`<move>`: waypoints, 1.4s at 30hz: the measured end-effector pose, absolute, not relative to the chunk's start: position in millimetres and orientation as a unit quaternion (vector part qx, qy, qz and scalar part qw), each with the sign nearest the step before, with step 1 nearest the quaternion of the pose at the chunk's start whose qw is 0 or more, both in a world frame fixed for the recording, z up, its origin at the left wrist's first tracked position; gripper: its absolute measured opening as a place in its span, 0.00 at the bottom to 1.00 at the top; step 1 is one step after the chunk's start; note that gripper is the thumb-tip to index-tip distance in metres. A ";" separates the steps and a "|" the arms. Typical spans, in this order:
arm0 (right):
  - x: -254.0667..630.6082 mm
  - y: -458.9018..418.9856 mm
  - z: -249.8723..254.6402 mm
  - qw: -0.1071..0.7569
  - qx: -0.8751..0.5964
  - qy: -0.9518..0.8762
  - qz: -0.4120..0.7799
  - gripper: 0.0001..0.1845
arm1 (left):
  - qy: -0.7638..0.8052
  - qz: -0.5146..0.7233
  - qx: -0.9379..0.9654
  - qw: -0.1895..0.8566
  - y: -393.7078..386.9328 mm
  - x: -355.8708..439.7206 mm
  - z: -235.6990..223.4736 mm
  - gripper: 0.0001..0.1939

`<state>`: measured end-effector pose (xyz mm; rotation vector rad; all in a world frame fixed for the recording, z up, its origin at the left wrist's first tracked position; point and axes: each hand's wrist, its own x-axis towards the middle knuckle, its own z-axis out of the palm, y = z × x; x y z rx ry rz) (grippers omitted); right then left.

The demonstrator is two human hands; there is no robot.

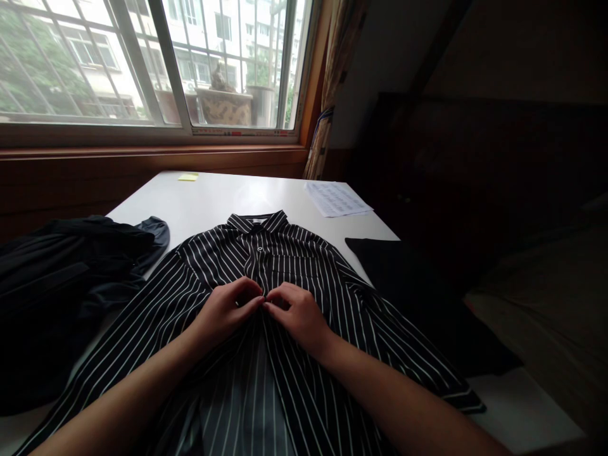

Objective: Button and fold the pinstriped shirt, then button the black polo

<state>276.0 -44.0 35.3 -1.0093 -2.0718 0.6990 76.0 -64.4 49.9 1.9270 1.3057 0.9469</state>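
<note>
A black shirt with white stripes (304,266) lies face up on the white table (237,193), collar toward the window. My left hand (228,310) and my right hand (297,313) meet at the middle of the shirt's front placket, fingers pinched closed on the fabric edges there. Above my hands the placket is closed up to the collar; below them it lies parted, showing the paler inside.
A heap of dark clothes (61,278) lies at the table's left. A dark folded cloth (403,272) lies at the right edge. A printed sheet (336,198) and a yellow sticky note (188,177) sit at the far side. A window and curtain are behind.
</note>
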 end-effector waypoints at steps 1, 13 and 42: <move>276.1 -44.2 35.4 0.357 -0.392 -0.804 0.270 0.02 | 0.496 0.358 0.726 0.315 -64.2 75.9 49.7 0.07; 275.9 -44.3 34.5 0.347 -0.395 -0.811 0.258 0.02 | 0.500 0.335 0.710 0.366 -58.5 72.5 50.9 0.09; 276.0 -45.2 39.6 0.353 -0.389 -0.805 0.276 0.02 | 0.513 0.361 0.698 0.346 -57.5 73.4 41.8 0.04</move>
